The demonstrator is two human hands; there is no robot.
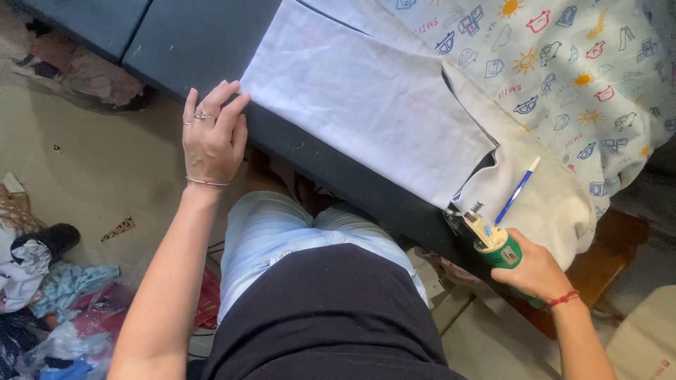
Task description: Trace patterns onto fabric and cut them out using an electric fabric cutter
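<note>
The blade of the green-and-cream electric cutter (493, 243) is hidden under the white fabric (366, 98) at its eleven-o'clock end, and the right hand (535, 271) covers the rear of its body. The patterned cloth (563, 77) runs off the frame at twelve and three o'clock, so its full extent cannot be told. The heap of scraps (49, 295) at eight o'clock is cut by the left edge and too jumbled to identify.

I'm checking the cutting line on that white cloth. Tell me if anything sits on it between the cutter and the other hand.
Nothing visible does. The right hand holds the green electric cutter at the near edge of the white cloth, and the left hand presses its far corner. The blue pen lies aside on cream fabric.
</note>
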